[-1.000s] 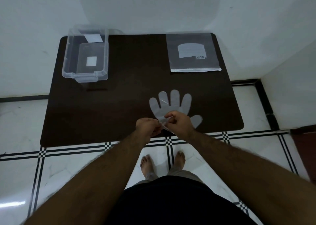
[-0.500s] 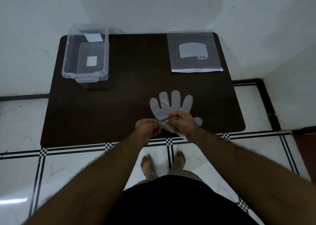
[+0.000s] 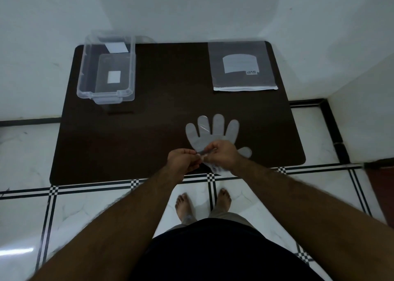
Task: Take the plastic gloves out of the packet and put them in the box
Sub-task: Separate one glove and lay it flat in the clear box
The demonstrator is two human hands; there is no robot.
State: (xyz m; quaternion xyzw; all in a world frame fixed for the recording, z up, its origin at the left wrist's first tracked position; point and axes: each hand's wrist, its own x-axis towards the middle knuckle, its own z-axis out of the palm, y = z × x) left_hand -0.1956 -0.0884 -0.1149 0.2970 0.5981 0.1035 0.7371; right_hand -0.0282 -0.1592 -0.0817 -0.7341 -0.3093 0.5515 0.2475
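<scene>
A clear plastic glove (image 3: 213,134) lies flat near the front edge of the dark table (image 3: 162,122), its fingers pointing away from me. My left hand (image 3: 182,160) and my right hand (image 3: 221,154) meet over its cuff, and both pinch the thin plastic between fingertips. The cuff end is partly hidden under my hands. The clear plastic box (image 3: 107,71) stands open at the table's back left. The flat packet (image 3: 242,67) with a white label lies at the back right.
The table stands against white walls at the back and right. The floor below is white marble with black-and-white inlay lines (image 3: 85,188). My bare feet (image 3: 202,201) are just in front of the table's near edge.
My hands have stayed over the glove's cuff and shifted slightly, with the fingertips working the plastic. The glove, box and packet have not visibly moved.
</scene>
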